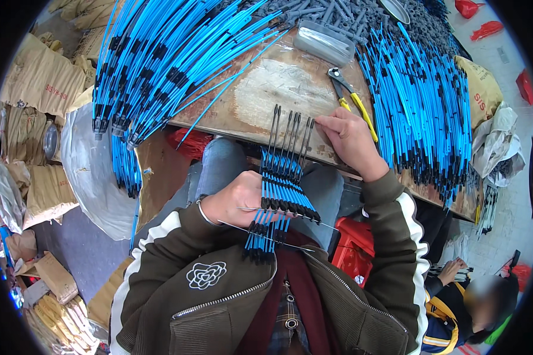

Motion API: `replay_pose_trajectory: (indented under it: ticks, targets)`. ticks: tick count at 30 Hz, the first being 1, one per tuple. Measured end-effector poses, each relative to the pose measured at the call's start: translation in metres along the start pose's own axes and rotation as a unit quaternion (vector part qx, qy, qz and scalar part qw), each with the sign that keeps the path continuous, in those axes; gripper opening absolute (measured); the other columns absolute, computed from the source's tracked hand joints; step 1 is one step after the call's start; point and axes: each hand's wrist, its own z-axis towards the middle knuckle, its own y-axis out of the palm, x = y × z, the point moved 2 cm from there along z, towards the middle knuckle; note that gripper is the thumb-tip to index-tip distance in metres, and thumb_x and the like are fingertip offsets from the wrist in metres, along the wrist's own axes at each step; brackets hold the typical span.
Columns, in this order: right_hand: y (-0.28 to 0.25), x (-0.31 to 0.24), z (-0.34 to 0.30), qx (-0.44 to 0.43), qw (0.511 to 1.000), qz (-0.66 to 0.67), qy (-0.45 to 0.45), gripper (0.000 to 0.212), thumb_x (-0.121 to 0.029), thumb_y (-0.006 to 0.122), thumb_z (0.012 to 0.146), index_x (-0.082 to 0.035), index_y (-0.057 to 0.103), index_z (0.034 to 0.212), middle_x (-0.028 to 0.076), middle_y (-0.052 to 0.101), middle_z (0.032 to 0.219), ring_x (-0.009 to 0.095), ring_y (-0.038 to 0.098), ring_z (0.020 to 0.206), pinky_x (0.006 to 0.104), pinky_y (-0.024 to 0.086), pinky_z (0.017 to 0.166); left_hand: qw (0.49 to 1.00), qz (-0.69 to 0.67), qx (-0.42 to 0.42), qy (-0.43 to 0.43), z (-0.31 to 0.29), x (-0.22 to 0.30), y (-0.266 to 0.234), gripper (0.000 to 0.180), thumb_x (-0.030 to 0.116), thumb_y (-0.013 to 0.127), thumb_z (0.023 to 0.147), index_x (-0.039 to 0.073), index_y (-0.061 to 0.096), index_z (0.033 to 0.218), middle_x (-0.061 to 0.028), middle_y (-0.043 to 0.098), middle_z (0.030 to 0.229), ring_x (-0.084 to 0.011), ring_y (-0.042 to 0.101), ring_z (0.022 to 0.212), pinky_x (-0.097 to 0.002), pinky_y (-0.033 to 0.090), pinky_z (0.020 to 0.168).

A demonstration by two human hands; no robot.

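My left hand (234, 198) is closed round a row of thin blue rods (283, 188) with black fittings, held in front of my lap. Thin metal wires (328, 225) run crosswise through the row near its lower end. From the top of the row, several slim black looped ends (293, 127) stick up over the table edge. My right hand (349, 137) is closed in a pinch beside the rightmost looped end. What lies between its fingertips is too small to make out. Near that hand, pliers (336, 74) with yellow handles lie on the table.
The worn wooden table (266, 89) bears a large heap of blue rods (160, 59) at left and another pile (417, 106) at right. Behind are a clear plastic box (324, 42) and grey parts (314, 12). A red plastic object (352, 251) stands below; another person (450, 307) sits lower right.
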Motion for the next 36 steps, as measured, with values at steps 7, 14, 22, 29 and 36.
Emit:
replay_pose_trajectory:
  ticks: [7, 14, 22, 29, 36]
  targets:
    - [-0.004, -0.002, 0.0, -0.021, 0.999, -0.034, 0.015, 0.014, -0.004, 0.061, 0.077, -0.003, 0.066, 0.091, 0.013, 0.057, 0.073, 0.031, 0.057, 0.07, 0.0364, 0.045, 0.062, 0.999, -0.023, 0.005, -0.042, 0.003, 0.001, -0.003, 0.014, 0.008, 0.065, 0.077, 0.002, 0.063, 0.088, -0.0089, 0.066, 0.084, -0.0253, 0.064, 0.072, -0.0317, 0.05, 0.062]
    - [-0.006, -0.005, -0.001, -0.025, 0.997, -0.071, 0.021, 0.016, -0.003, 0.061, 0.077, -0.003, 0.066, 0.092, 0.014, 0.056, 0.073, 0.031, 0.057, 0.069, 0.0361, 0.046, 0.062, 0.999, -0.019, -0.01, -0.027, 0.006, 0.003, -0.004, 0.015, 0.012, 0.064, 0.079, 0.002, 0.065, 0.091, -0.0096, 0.066, 0.089, -0.0277, 0.063, 0.078, -0.034, 0.05, 0.067]
    - [-0.005, -0.004, -0.004, -0.021, 0.996, -0.077, 0.03, 0.015, -0.004, 0.06, 0.077, -0.004, 0.066, 0.091, 0.013, 0.056, 0.074, 0.031, 0.057, 0.069, 0.0373, 0.046, 0.062, 0.998, -0.019, -0.025, -0.045, 0.008, 0.005, -0.005, 0.017, 0.015, 0.064, 0.08, 0.002, 0.065, 0.091, -0.0101, 0.066, 0.09, -0.0281, 0.063, 0.079, -0.0343, 0.05, 0.068]
    - [0.0, 0.002, 0.002, -0.011, 0.997, -0.071, 0.002, 0.015, -0.005, 0.06, 0.078, -0.006, 0.066, 0.091, 0.012, 0.057, 0.075, 0.03, 0.058, 0.07, 0.0365, 0.046, 0.062, 0.998, -0.022, -0.039, -0.052, 0.011, 0.005, -0.007, 0.017, 0.014, 0.065, 0.08, 0.001, 0.064, 0.092, -0.0107, 0.066, 0.09, -0.0274, 0.064, 0.077, -0.0333, 0.05, 0.067]
    - [0.007, 0.01, 0.012, 0.009, 0.999, -0.027, -0.033, 0.013, -0.005, 0.061, 0.078, -0.005, 0.066, 0.089, 0.012, 0.059, 0.077, 0.029, 0.059, 0.071, 0.0358, 0.047, 0.062, 0.996, -0.055, -0.033, -0.066, 0.01, -0.001, -0.012, 0.015, 0.013, 0.064, 0.081, -0.001, 0.061, 0.087, -0.0103, 0.064, 0.083, -0.0267, 0.065, 0.076, -0.0335, 0.053, 0.065]
